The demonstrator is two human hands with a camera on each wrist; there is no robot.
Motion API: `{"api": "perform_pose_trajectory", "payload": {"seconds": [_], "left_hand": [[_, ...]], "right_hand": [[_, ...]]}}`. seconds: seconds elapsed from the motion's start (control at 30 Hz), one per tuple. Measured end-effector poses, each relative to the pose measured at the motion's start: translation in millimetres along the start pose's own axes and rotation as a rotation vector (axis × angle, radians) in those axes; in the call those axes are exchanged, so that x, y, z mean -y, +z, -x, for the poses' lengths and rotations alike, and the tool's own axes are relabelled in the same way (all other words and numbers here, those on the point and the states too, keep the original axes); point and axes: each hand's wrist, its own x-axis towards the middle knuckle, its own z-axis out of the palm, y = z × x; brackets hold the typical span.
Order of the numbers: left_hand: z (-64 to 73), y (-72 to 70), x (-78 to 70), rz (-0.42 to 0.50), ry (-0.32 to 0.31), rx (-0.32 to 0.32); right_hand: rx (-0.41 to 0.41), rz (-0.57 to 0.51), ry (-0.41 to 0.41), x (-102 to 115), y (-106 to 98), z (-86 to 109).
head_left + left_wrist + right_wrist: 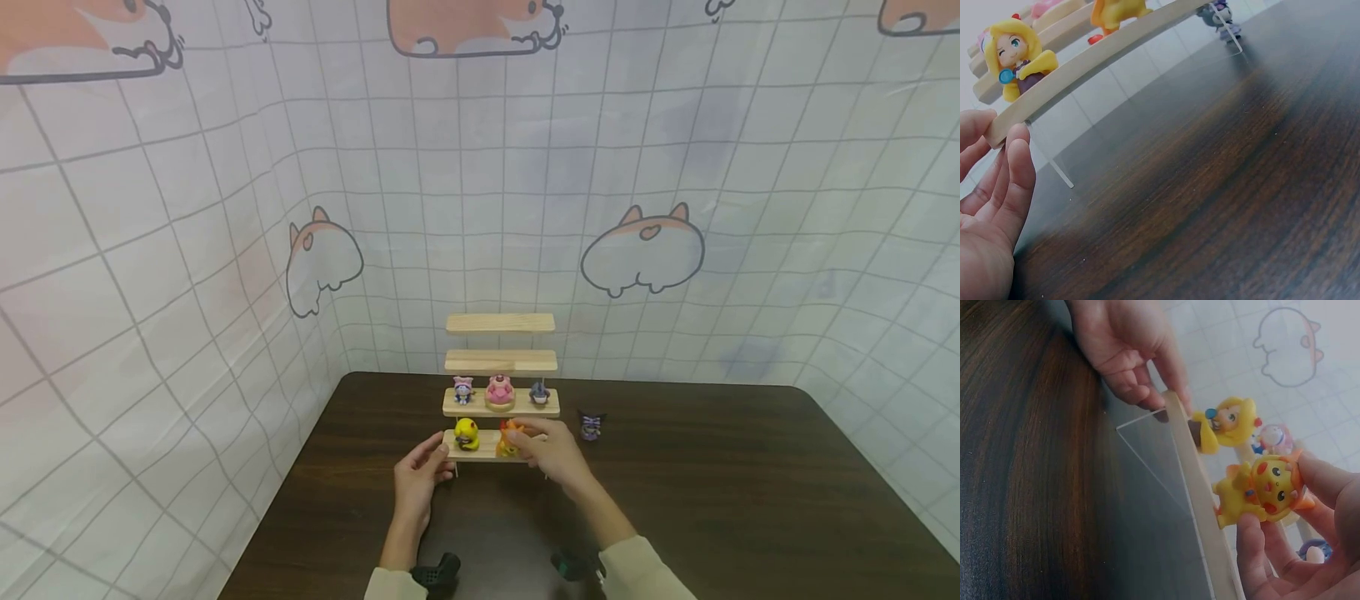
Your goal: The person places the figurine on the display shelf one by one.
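Note:
A stepped display shelf (485, 446) with pale wooden boards and clear supports stands on the table. My left hand (416, 479) grips the left end of its lowest board, thumb above and fingers below in the left wrist view. At the right part of that board, my right hand (555, 454) pinches a yellow Pikachu-like figurine (1260, 490) in an orange hood. Its feet are at the board; whether they bear on it I cannot tell. A yellow-haired girl figurine (1017, 53) stands near the left end of the same board.
One board higher stand a pink-hatted figurine (462, 390), a pink figurine (499, 393) and a grey-blue figurine (539, 393). A dark purple figurine (591, 426) is on the dark table (712, 483) right of the shelf. A patterned cloth (502, 183) hangs behind.

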Motion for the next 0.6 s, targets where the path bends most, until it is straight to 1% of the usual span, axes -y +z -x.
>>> {"api": "perform_pose_trajectory", "payload": {"seconds": [0.23, 0.43, 0.6], "left_hand": [[1.4, 0.1, -3.0, 0.012, -0.010, 0.012], [0.9, 0.1, -2.7, 0.016, -0.013, 0.015], [0.1, -0.1, -2.4, 0.011, -0.017, 0.011]], "right_hand": [[-0.020, 0.021, 0.012, -1.9, 4.7, -3.9], [-0.041, 0.044, -0.002, -2.3, 7.5, -5.1], [-0.055, 0.040, -0.005, -1.4, 10.6, -5.2]]}}
